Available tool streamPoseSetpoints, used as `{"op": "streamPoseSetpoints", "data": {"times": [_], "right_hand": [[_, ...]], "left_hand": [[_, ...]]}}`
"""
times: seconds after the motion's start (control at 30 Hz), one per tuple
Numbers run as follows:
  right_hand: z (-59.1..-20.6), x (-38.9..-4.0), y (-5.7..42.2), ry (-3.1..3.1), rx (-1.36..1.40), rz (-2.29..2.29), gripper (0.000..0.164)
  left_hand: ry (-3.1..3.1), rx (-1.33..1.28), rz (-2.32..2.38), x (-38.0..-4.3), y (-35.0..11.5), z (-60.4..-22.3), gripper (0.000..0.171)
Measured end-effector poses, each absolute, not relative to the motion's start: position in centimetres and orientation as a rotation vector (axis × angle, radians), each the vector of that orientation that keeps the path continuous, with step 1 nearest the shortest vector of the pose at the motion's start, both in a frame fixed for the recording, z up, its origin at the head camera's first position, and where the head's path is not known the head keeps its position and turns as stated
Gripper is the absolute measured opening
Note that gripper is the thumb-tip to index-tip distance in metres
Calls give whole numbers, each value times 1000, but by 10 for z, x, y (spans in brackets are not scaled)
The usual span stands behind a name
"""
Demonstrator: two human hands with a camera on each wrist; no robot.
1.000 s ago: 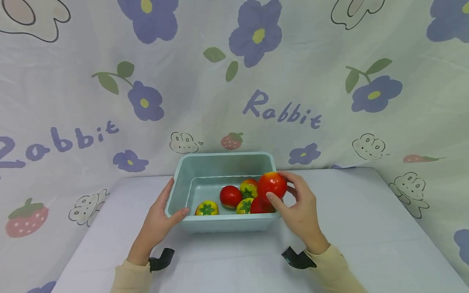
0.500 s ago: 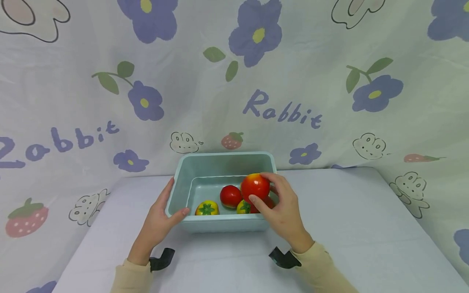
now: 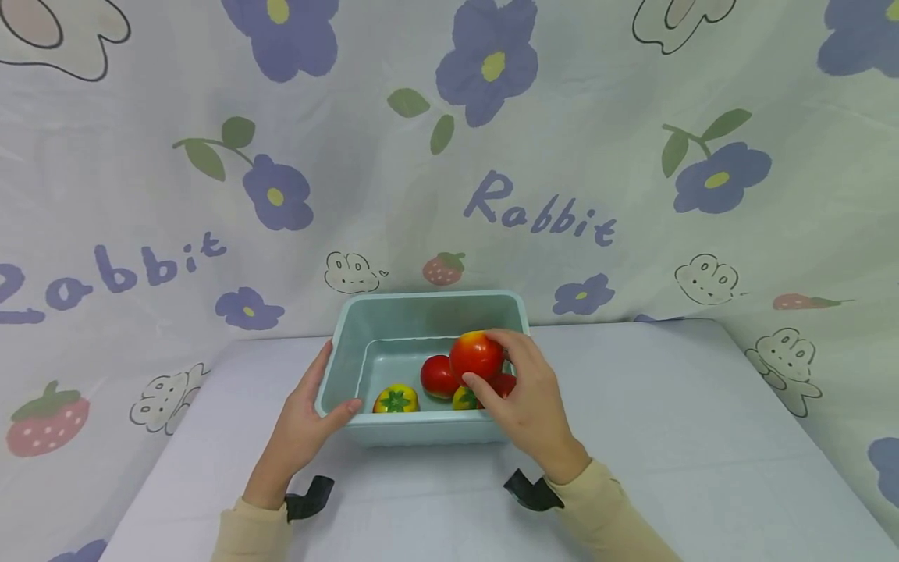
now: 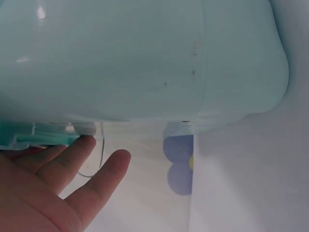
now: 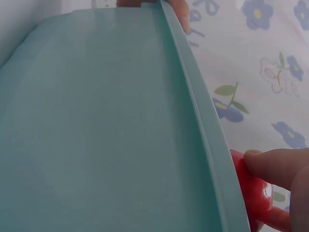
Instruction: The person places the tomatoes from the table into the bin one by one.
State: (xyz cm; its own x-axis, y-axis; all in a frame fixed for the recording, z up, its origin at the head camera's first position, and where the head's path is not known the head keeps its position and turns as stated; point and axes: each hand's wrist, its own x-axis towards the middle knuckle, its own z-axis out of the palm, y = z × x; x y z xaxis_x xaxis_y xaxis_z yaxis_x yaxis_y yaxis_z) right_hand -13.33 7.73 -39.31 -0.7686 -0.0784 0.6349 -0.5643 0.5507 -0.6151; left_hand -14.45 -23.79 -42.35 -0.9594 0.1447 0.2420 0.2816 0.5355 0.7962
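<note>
In the head view, my right hand (image 3: 531, 402) pinches a red tomato (image 3: 474, 357) between thumb and fingers, above the right half of a pale blue-green plastic bin (image 3: 431, 429). In the right wrist view this tomato (image 5: 253, 191) shows beyond the bin's rim. My left hand (image 3: 302, 425) grips the bin's left rim, thumb over the front corner. Inside lie another red tomato (image 3: 437, 377), a yellow one with a green star-shaped calyx (image 3: 396, 399), a similar yellow one (image 3: 464, 398) and a red one (image 3: 502, 383), both partly hidden by the hand.
The bin stands on a white-covered table (image 3: 674, 437). Behind it hangs a pale cloth (image 3: 393, 195) printed with flowers, rabbits and lettering. A black wrist attachment sits at each sleeve cuff.
My right hand has carried the tomato leftward from the bin's right edge to over the tomatoes inside. The left hand has stayed on the rim.
</note>
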Motion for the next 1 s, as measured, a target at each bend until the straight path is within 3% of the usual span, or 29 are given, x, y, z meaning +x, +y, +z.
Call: {"op": "streamPoseSetpoints", "data": {"times": [1.0], "right_hand": [[-388, -136, 54, -2417, 632, 1028, 57]], "left_hand": [[-2635, -364, -1385, -146, -240, -424, 95]]}}
